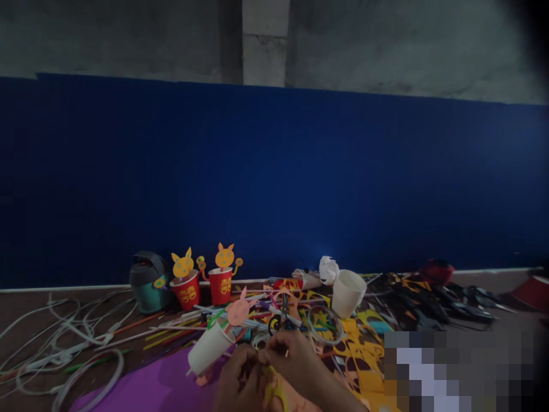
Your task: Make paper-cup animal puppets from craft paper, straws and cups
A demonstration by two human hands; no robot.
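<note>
My left hand (pixel 242 377) is closed low in the middle, its fingers bent in and dim. Beside it, my right hand (pixel 294 357) pinches with thumb and forefinger; the fingertips of both hands meet, and what they hold is too small or hidden to name. Just below them lies a curled yellow paper piece (pixel 278 395). A white paper cup (pixel 211 349) tilts left of my hands, with a pink paper rabbit head (pixel 238 312) at its mouth. Scissors (pixel 283 315) and a clear tape roll (pixel 325 325) lie beyond my right hand.
Two red paper cups (pixel 221 288) with orange cat faces stand near the blue wall panel (pixel 274 183). A teal container (pixel 148 283), white cords (pixel 68 349) and a purple sheet (pixel 150 380) are leftward. Rightward are a white cup (pixel 348 293), cut orange paper (pixel 362 346) and black tools (pixel 429 303).
</note>
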